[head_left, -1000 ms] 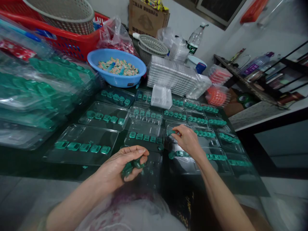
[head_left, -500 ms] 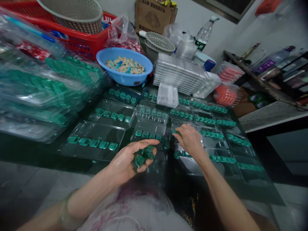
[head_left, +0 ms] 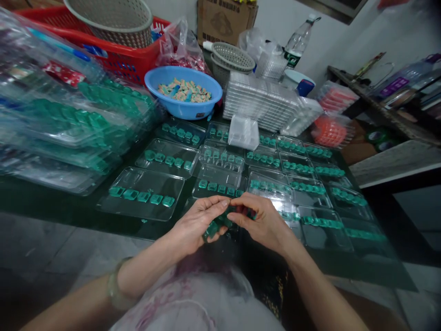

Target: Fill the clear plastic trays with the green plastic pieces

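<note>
My left hand is cupped around several translucent green plastic pieces, its thumb pressed toward the fingertips. Close against it, my right hand has its thumb and index finger bent together at the left thumb's tip. Whatever sits between those right fingers is hidden. Beneath and around both hands lie clear plastic trays, each with a row of similar green pieces. One such tray is at the left, with its green row along the front part.
Stacked clear packs with green pieces rise at the left. Behind the trays stand a blue basin of small pieces, a red basket, a stack of clear trays and a small white tray. A shelf juts in at right.
My right hand has moved left from a tray to meet my left hand. The left thumb has closed over the green pieces. The view has shifted slightly.
</note>
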The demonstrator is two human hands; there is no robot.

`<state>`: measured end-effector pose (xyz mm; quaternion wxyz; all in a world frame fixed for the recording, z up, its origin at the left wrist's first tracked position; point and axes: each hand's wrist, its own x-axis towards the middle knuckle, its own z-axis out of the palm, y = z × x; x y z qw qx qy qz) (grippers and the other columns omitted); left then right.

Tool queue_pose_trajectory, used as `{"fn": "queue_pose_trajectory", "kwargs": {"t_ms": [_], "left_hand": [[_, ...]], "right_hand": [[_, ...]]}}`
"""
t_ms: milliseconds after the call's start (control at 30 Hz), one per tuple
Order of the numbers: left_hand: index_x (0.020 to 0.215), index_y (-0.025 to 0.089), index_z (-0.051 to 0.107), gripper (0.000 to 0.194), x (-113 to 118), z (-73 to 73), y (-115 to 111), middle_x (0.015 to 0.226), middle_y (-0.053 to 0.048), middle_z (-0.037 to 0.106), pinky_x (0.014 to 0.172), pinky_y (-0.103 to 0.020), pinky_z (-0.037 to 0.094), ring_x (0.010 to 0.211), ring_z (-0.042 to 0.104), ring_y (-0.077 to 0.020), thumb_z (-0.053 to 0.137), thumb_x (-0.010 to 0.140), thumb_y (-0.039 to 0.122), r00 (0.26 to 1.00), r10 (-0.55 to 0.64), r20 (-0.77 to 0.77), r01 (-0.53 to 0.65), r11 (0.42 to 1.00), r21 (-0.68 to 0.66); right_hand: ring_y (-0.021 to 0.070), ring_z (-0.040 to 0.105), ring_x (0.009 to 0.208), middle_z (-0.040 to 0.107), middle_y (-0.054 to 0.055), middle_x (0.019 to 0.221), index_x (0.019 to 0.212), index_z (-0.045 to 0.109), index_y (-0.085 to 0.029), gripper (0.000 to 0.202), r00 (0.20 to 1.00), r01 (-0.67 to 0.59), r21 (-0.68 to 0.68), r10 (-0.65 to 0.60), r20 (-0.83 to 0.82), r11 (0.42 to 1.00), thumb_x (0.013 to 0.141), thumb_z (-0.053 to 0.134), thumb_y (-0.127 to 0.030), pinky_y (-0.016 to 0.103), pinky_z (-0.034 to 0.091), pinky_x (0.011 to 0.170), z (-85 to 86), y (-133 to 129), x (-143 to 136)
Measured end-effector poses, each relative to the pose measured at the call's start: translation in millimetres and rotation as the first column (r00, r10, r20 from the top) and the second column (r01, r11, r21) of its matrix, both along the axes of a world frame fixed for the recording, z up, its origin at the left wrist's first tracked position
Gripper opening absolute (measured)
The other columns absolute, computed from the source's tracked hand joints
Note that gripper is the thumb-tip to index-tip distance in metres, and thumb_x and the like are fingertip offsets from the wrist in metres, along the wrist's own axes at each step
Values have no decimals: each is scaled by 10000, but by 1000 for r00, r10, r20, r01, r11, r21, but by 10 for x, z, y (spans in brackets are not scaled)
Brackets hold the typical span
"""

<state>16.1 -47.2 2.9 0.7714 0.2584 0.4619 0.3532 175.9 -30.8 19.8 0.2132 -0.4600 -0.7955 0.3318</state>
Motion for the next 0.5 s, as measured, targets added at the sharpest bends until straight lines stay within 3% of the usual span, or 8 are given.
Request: {"fn": "queue_pose_trajectory", "kwargs": {"t_ms": [200,267,400,500], "left_hand": [[839,167,570,279,96,-41,-33,531,26,490,312,-146,228,391,458,-73,529,783,437,998,-26,-55,32,994,106],[880,167,570,279,103,-28,-40,531,25,500,313,-153,237,380,452,-74,528,784,425,998,1,-68,4,997,74],[945,171,566,262,65,33,-40,670,-29,600,345,-165,267,424,490,-82,512,796,380,999,30,-44,-31,999,-29],[861,161,589,215,42,50,-45,734,-37,607,354,-158,233,444,481,-68,527,789,354,1000,-6,-25,6,1000,14]], "right_hand": [[104,502,638,565,-15,698,794,628,-204,70,999,10,-45,-8,44,999,762,593,-255,225,374,577,4,12,33],[105,506,638,579,-13,705,816,627,-203,77,999,21,-55,-19,26,998,767,568,-218,228,378,580,0,5,43],[101,534,660,615,-14,729,890,634,-206,131,973,101,-159,-131,-193,982,779,566,-213,226,410,621,-86,-21,123],[105,555,714,634,-19,784,895,645,-231,138,887,165,-269,-262,-380,949,763,608,-246,225,428,655,-197,-58,194]]}}
